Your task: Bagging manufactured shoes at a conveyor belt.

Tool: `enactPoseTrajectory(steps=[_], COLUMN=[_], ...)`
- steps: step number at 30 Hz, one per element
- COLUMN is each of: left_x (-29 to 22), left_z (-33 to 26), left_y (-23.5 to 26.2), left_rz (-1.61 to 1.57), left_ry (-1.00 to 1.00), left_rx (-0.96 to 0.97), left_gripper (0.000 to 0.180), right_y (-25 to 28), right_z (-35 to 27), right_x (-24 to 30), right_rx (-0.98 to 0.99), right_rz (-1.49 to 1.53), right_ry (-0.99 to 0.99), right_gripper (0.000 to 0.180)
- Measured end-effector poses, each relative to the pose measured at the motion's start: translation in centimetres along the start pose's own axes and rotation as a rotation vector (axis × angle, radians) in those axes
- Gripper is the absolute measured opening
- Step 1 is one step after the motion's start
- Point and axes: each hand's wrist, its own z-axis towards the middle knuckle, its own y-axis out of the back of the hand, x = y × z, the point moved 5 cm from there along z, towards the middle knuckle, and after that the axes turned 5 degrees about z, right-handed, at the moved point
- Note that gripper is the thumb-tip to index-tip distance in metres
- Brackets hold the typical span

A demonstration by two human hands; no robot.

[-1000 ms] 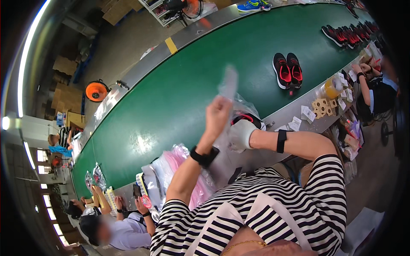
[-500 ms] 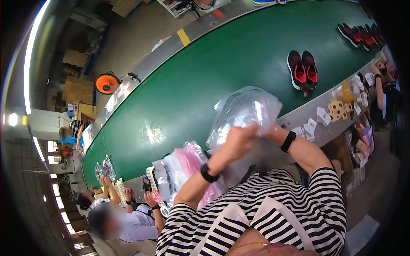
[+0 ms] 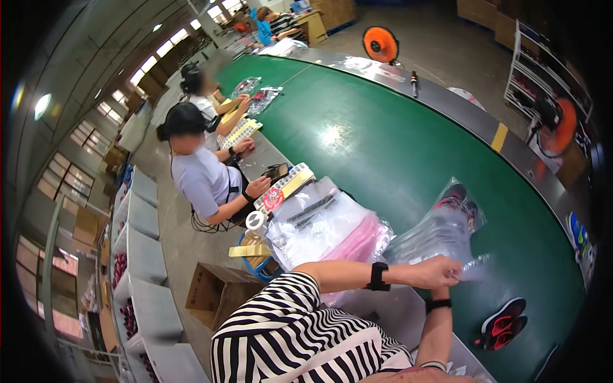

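My left hand (image 3: 440, 271) is closed, its fingers pinched on the edge of a clear plastic bag (image 3: 437, 236) over the green belt. My right hand is mostly hidden behind the left; only its wrist and forearm (image 3: 434, 335) show clearly, so its fingers cannot be read. At the bag's far end, black and red shoes (image 3: 454, 195) show through the clear plastic. Another pair of black and red shoes (image 3: 503, 325) lies unwrapped on the belt, to the right of my hands. Left of my hands is a stack of clear and pink plastic bags (image 3: 357, 239).
The green belt (image 3: 370, 131) stretches away to the far left, bordered by a metal ledge (image 3: 476, 124). Two co-workers sit along its left side, the nearer in a black cap (image 3: 184, 121). A cardboard box (image 3: 214, 293) and white bins (image 3: 143, 252) stand on the left.
The view has swung to the left, bringing the co-workers and bins further in. The bag, spread wide before, now lies stretched away from my hands, with shoes showing through its far end.
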Motion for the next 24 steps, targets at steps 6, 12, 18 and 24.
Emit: enactPoseTrajectory(steps=[6,12,18,24], left_x=[5.7,2.4,3.1,2.0], left_z=[-2.3,-3.0,-2.3,-2.7], left_y=[0.6,-4.2,-2.2,-0.5], left_rz=[-0.695,-0.838,-0.768,-0.673], left_ry=[0.484,0.530,0.303,0.095], left_rx=[-0.278,-0.095,-0.284,-0.426], left_gripper=[0.021,0.018,0.012,0.009], right_y=[0.1,1.9,10.0,7.8], right_z=[-8.8,-12.7,-18.7,-18.9], right_x=[-4.0,6.7,3.4,11.3], right_rx=[-0.127,-0.421,-0.797,-0.893], right_rz=[0.322,0.771,-0.225,-0.932], right_ry=[-0.468,-0.335,-0.407,-0.134], right_gripper=[0.033,0.053,0.025,0.016])
